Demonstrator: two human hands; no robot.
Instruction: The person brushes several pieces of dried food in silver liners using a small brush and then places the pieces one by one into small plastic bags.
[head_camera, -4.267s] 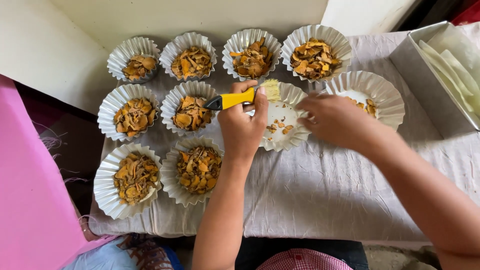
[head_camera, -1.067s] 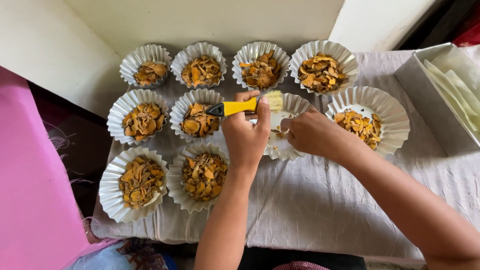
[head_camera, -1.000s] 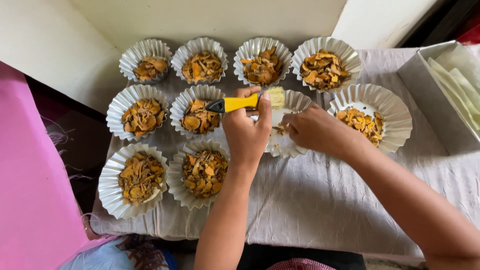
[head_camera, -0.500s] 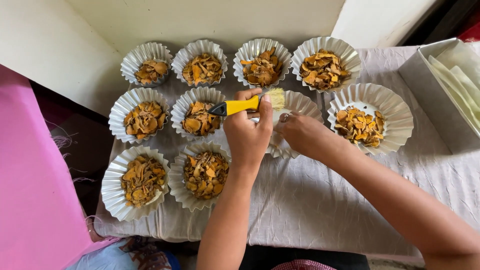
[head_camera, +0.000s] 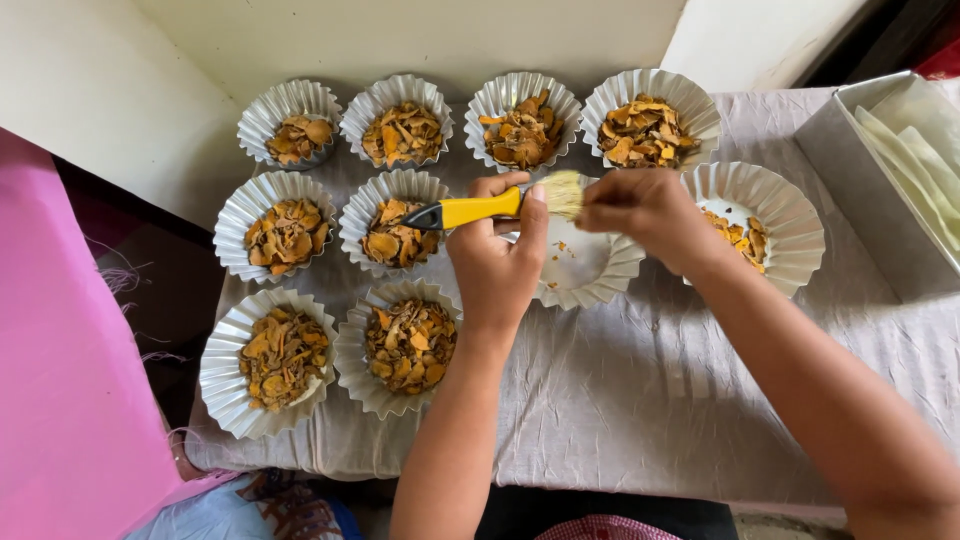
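Observation:
My left hand (head_camera: 497, 258) grips a small brush with a yellow handle (head_camera: 468, 210), held level over a nearly bare fluted paper dish (head_camera: 585, 270). My right hand (head_camera: 640, 210) is closed right at the pale bristles (head_camera: 562, 193), fingers pinched against them. A few orange crumbs lie in the dish below. To the right stands a dish (head_camera: 765, 235) holding a small heap of orange dried slices, partly hidden by my right wrist.
Several fluted paper dishes of orange dried slices (head_camera: 285, 235) stand in rows on a grey cloth (head_camera: 640, 400). A grey metal tray (head_camera: 885, 180) with pale strips sits at the right. A pink panel (head_camera: 60, 380) stands at the left, a white wall behind.
My right hand has lifted from the dish up to the brush bristles. The middle dish, which held slices earlier, holds only crumbs, and the right dish has gained slices.

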